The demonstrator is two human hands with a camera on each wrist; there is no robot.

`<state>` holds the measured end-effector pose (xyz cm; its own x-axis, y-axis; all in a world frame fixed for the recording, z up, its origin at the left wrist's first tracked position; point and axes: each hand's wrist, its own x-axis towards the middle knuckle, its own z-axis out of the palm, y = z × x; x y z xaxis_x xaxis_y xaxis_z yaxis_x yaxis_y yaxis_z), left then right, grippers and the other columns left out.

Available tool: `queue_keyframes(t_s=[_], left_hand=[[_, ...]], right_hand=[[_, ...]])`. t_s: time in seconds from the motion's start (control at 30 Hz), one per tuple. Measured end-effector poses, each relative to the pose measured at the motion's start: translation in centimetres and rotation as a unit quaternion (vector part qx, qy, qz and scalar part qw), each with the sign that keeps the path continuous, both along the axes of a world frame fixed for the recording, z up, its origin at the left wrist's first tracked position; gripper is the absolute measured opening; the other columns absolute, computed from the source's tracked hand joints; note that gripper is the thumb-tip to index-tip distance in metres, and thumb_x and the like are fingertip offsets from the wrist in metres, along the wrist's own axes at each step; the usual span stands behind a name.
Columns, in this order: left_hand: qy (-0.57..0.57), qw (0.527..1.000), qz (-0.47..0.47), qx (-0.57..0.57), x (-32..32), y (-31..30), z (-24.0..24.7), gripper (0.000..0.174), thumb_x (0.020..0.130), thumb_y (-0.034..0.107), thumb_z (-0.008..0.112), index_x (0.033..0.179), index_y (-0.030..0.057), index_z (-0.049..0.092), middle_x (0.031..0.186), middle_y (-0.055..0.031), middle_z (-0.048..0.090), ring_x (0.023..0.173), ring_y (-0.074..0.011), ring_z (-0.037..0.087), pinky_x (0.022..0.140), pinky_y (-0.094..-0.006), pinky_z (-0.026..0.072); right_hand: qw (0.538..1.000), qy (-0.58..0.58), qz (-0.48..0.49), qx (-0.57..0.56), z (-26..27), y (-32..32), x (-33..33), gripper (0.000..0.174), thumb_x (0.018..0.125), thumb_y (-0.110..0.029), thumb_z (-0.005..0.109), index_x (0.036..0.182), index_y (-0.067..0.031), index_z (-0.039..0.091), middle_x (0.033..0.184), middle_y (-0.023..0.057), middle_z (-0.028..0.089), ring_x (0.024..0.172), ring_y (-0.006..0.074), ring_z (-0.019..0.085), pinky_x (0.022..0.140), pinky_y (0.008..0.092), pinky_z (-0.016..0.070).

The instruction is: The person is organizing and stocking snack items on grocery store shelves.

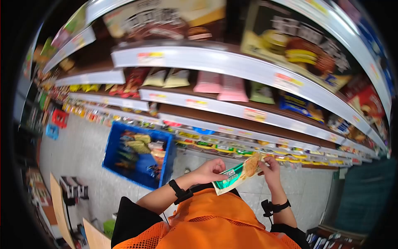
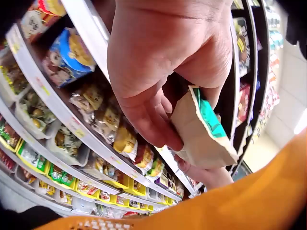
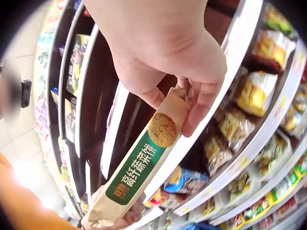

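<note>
Both hands hold a long cream and green biscuit packet (image 1: 238, 174) in front of the body, tilted up toward the right. My left hand (image 1: 210, 171) pinches its lower left end between thumb and fingers. At the upper right end my right hand (image 1: 271, 169) grips the packet with its fingertips. In the right wrist view the biscuit packet (image 3: 139, 158) shows a round biscuit picture and white lettering on a green panel. The left wrist view shows the plain cream underside of the packet (image 2: 196, 134), with the left hand (image 2: 168, 72) at its edge.
A blue crate (image 1: 139, 154) with several snack packets stands on the tiled floor at left. Shelves (image 1: 199, 62) of packaged snacks curve across the front. A wooden board (image 1: 61, 211) stands at lower left, and red and blue stools (image 1: 60, 118) sit farther back.
</note>
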<state>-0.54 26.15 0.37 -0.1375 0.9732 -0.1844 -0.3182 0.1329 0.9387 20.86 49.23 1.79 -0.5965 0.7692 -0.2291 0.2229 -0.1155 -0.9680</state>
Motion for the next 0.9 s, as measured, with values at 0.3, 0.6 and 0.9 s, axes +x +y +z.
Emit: queue_keyframes(t_s=[0.3,0.6,0.9], left_hand=[[-0.143,0.946,0.281,-0.08,-7.4,-20.5,0.1,0.035,0.095,0.01,0.076,0.126,-0.0008,0.064,0.11,-0.0067,0.074,0.096,-0.0115,0.07,0.085,-0.0263,0.0553],[-0.165,0.807,0.553,-0.127,-11.9,-34.6,-5.2,0.026,0.093,0.006,0.074,0.117,-0.0007,0.067,0.106,-0.0055,0.073,0.093,-0.0117,0.068,0.084,-0.0274,0.0555],[-0.025,0.69,0.618,-0.377,-21.6,-43.0,-19.9,0.03,0.091,0.021,0.073,0.109,-0.0019,0.068,0.087,-0.0103,0.073,0.068,-0.0187,0.071,0.057,-0.0338,0.0586]], right_hand=[[0.967,-0.049,0.232,-0.096,-4.4,-13.5,-17.6,0.019,0.097,-0.013,0.073,0.102,-0.0052,0.056,0.092,0.0026,0.063,0.075,0.0111,0.064,0.059,0.0287,0.0599],[0.888,-0.157,0.424,-0.087,-7.7,-26.5,-30.8,0.042,0.093,-0.024,0.078,0.121,-0.0016,0.056,0.111,0.0124,0.069,0.08,0.0179,0.073,0.067,0.031,0.0559],[0.848,-0.182,0.496,0.049,-11.3,-27.3,-29.2,0.034,0.089,-0.024,0.079,0.111,-0.0016,0.066,0.107,0.0098,0.073,0.083,0.0181,0.069,0.077,0.0328,0.0566]])
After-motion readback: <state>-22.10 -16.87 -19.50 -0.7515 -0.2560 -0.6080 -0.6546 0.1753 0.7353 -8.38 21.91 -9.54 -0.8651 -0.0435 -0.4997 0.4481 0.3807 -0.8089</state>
